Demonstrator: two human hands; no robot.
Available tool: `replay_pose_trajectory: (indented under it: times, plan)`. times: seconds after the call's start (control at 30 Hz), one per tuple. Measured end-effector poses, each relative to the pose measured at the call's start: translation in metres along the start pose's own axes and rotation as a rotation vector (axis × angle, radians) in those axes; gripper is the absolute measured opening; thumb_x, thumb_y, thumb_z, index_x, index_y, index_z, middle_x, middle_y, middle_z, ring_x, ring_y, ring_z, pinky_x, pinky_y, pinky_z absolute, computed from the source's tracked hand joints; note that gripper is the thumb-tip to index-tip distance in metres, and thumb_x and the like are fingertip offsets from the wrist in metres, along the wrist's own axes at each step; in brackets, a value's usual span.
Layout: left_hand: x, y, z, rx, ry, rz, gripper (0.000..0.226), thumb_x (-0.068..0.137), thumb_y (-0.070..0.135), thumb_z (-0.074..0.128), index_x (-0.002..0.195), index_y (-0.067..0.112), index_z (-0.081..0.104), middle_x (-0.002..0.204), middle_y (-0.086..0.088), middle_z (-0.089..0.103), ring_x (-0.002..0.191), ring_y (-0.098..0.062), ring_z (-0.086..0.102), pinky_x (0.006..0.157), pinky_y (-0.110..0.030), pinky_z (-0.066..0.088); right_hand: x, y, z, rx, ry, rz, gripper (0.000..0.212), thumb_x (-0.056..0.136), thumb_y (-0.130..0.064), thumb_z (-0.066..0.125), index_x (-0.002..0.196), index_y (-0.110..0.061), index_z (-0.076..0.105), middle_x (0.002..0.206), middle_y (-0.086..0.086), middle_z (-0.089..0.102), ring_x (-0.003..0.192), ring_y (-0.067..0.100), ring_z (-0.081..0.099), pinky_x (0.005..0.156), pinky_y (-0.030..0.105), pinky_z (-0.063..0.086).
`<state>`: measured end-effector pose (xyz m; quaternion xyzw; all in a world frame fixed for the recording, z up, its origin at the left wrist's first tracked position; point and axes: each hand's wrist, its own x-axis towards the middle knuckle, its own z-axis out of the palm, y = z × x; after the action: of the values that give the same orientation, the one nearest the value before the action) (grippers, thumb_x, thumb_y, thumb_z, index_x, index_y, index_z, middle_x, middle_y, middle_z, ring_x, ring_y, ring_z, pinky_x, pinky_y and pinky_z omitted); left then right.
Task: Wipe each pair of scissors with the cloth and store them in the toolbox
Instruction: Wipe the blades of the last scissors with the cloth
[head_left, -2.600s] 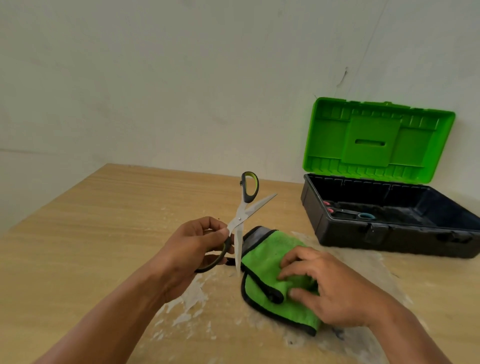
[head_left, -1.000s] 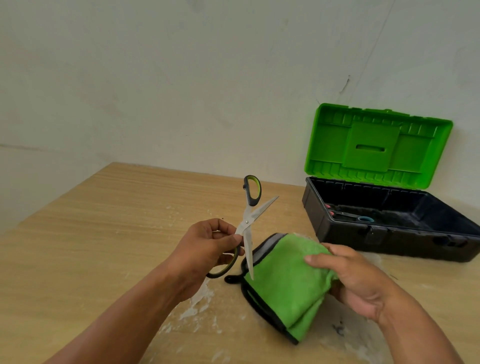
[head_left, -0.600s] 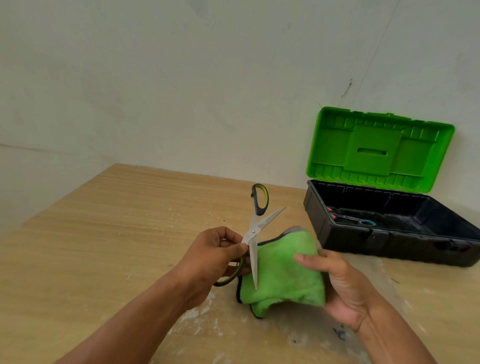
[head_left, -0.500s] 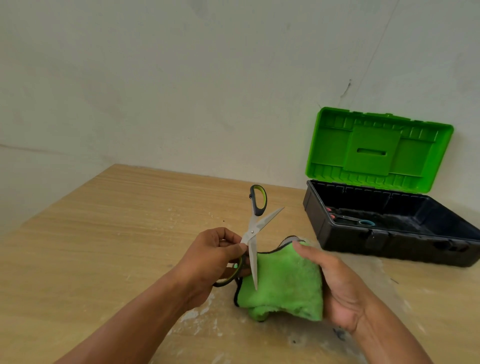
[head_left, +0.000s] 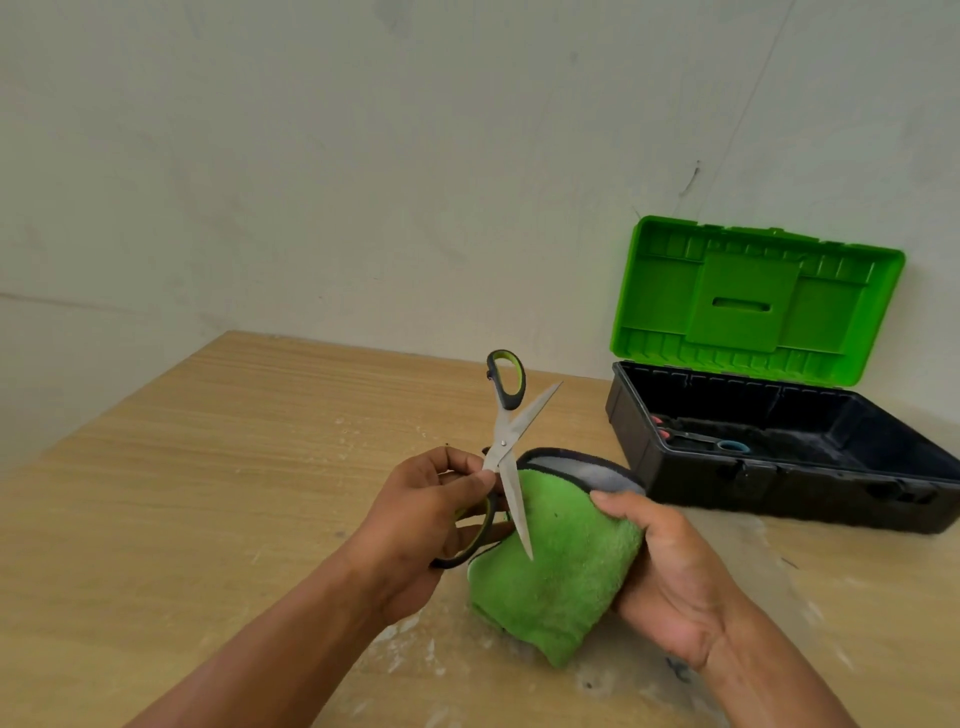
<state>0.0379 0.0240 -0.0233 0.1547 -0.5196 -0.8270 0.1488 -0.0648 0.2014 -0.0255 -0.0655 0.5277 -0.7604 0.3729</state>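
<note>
At frame centre, the opened scissors (head_left: 503, 447) are gripped by the left hand (head_left: 431, 514), whose fingers are curled round the lower handle. That handle is largely hidden by the hand. One blade is pointed downward across the front of the green cloth (head_left: 561, 571); whether contact is made cannot be told. The folded cloth is clasped by the right hand (head_left: 670, 566) at lower right, with the thumb laid over its top edge and the fingers concealed behind it. At right, the open toolbox (head_left: 831, 488) is set on the table (head_left: 208, 467). A second pair (head_left: 696, 439) is seen inside it, partly hidden by the front wall.
</note>
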Motion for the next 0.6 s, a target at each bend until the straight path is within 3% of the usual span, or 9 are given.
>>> replay_pose_trajectory:
  times: [0.17, 0.23, 0.37, 0.5, 0.6]
  plan:
    - [-0.0035, 0.0011, 0.0023, -0.045, -0.028, 0.044, 0.005, 0.094, -0.001, 0.056, 0.093, 0.004, 0.056, 0.094, -0.025, 0.073, 0.091, -0.034, 0.074, 0.075, -0.045, 0.06, 0.0013, 0.0067, 0.0029, -0.105, -0.03, 0.051, 0.03, 0.08, -0.007, 0.063, 0.105, 0.0, 0.078, 0.116, 0.028, 0.071, 0.102, 0.039, 0.071, 0.097, 0.051, 0.052]
    - [-0.0049, 0.0008, 0.0032, -0.049, -0.04, 0.054, 0.005, 0.094, -0.001, 0.056, 0.093, 0.004, 0.056, 0.096, -0.027, 0.073, 0.093, -0.036, 0.073, 0.079, -0.047, 0.06, 0.0039, 0.009, 0.0001, -0.149, -0.042, 0.016, 0.046, 0.069, 0.0, 0.071, 0.115, 0.003, 0.073, 0.117, 0.03, 0.071, 0.107, 0.042, 0.07, 0.097, 0.051, 0.053]
    - [-0.0084, 0.0011, 0.0055, -0.064, -0.081, 0.069, 0.005, 0.093, -0.001, 0.057, 0.092, 0.004, 0.056, 0.101, -0.026, 0.072, 0.096, -0.038, 0.072, 0.072, -0.041, 0.061, 0.0044, 0.0118, -0.0017, -0.189, -0.104, -0.064, 0.055, 0.063, -0.001, 0.064, 0.117, -0.004, 0.072, 0.122, 0.033, 0.066, 0.111, 0.045, 0.065, 0.1, 0.054, 0.051]
    - [-0.0096, -0.0004, 0.0072, -0.063, -0.11, 0.076, 0.004, 0.093, 0.0, 0.056, 0.093, 0.004, 0.056, 0.101, -0.028, 0.072, 0.096, -0.037, 0.071, 0.077, -0.046, 0.058, 0.0003, 0.0102, 0.0011, -0.154, -0.202, -0.017, 0.039, 0.071, -0.015, 0.065, 0.106, -0.003, 0.078, 0.111, 0.026, 0.072, 0.1, 0.036, 0.071, 0.091, 0.048, 0.058]
    - [-0.0092, -0.0004, 0.0061, -0.048, -0.094, 0.062, 0.004, 0.092, 0.0, 0.058, 0.092, 0.004, 0.057, 0.106, -0.035, 0.068, 0.101, -0.041, 0.068, 0.081, -0.052, 0.057, -0.0024, 0.0096, 0.0022, -0.2, -0.201, -0.007, 0.036, 0.074, -0.017, 0.073, 0.105, 0.0, 0.077, 0.113, 0.029, 0.071, 0.104, 0.041, 0.07, 0.095, 0.05, 0.057]
